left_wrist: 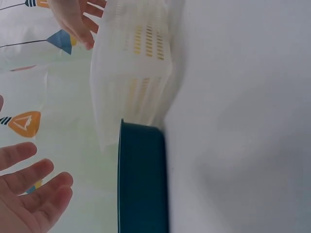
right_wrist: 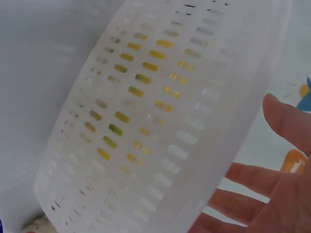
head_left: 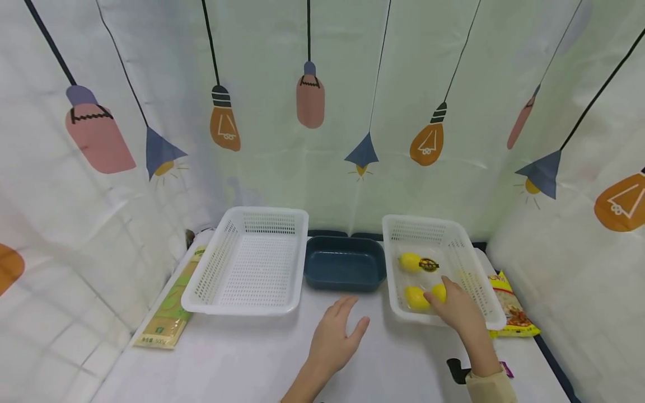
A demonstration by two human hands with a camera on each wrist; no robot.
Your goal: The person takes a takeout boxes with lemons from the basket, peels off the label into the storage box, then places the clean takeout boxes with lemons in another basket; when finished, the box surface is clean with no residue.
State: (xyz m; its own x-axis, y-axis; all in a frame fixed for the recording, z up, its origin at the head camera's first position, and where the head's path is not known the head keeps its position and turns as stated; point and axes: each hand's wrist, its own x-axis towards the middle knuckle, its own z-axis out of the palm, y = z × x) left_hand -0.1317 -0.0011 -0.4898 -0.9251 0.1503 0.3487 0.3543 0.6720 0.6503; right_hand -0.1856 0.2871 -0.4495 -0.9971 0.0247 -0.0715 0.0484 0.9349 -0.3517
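In the head view, my right hand (head_left: 457, 307) reaches over the near side of the right white basket (head_left: 428, 224), thumb and fingers spread. Inside that basket are yellow lemons (head_left: 416, 299), one beside a dark oval label (head_left: 429, 265). The lemon nearest my right hand is partly hidden by it; the right wrist view shows the fingers (right_wrist: 248, 179) at the rim and yellow through the slots, no grasp. My left hand (head_left: 333, 338) hovers with fingers apart before the dark blue tray (head_left: 345, 286), holding nothing.
A white basket (head_left: 252, 308) stands left of the tray, and a green-gold packet (head_left: 168, 313) lies at the left edge. Right of the lemon basket lies a yellow snack bag (head_left: 514, 308). A black object (head_left: 457, 370) is near my right forearm. Patterned curtains surround the table.
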